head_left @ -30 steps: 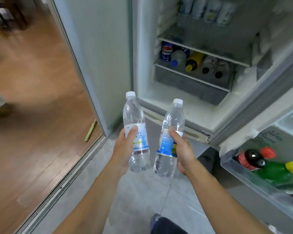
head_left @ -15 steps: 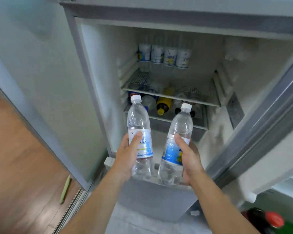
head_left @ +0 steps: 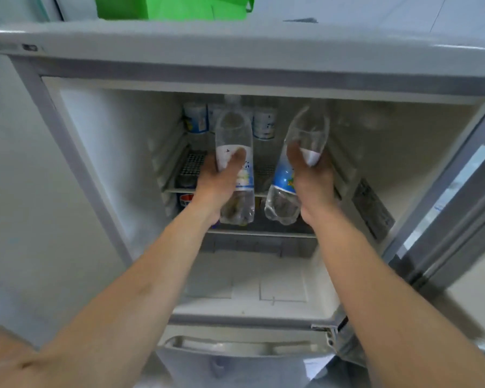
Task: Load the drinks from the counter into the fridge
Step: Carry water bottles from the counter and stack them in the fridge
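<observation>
Inside the open fridge (head_left: 101,169), the left hand (head_left: 217,182) grasps one clear water bottle (head_left: 235,163) and the right hand (head_left: 312,177) another (head_left: 294,169); toward 12 o'clock, white cans (head_left: 196,119) line the wire shelf (head_left: 192,165).

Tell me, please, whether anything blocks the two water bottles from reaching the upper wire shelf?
Partly: bottles stand along the back of the wire shelf. Its front looks free for the left bottle and right bottle.
</observation>
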